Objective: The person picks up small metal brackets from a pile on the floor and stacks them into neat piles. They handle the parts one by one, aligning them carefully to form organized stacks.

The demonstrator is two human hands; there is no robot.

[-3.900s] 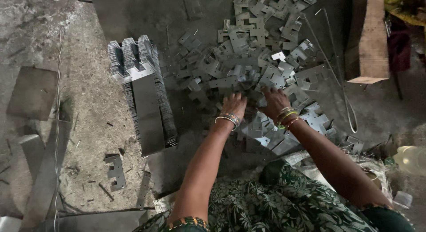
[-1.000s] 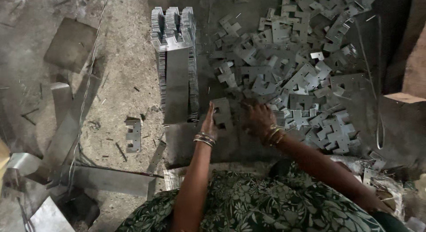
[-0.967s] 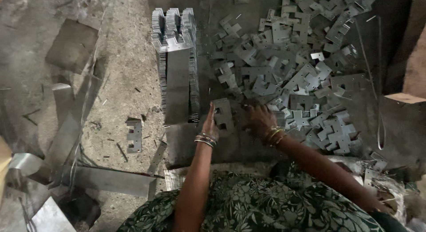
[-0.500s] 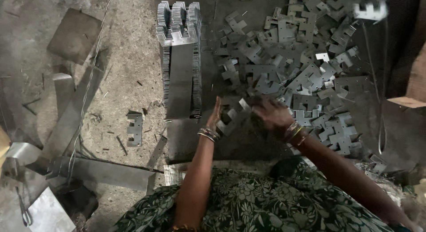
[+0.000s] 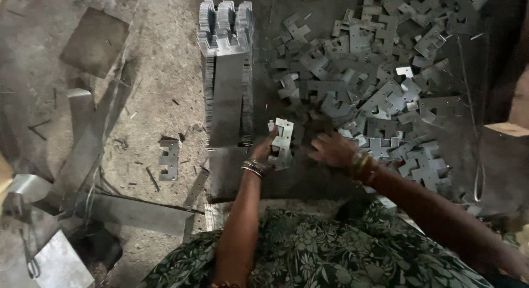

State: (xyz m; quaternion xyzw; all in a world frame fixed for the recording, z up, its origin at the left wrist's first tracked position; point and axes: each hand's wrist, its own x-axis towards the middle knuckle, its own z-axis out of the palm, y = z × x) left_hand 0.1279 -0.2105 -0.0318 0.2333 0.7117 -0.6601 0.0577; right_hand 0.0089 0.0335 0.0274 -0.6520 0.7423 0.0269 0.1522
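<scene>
- Stamped plates (image 5: 282, 140): I see a small bundle held upright in the left hand (image 5: 263, 151), just right of the tall stack (image 5: 227, 81) on the floor.
- Left fingers are closed around the bundle's near edge; bangles (image 5: 252, 168) sit at the wrist.
- Right hand (image 5: 333, 150) lies palm down, fingers spread, at the near edge of the loose pile (image 5: 380, 84); it grips nothing.
- One stray plate (image 5: 169, 159) lies on the dirt, well left of the hands.

Dull grey sheet-metal plates (image 5: 380, 95) — rough, dusty floor (image 5: 149, 73).
</scene>
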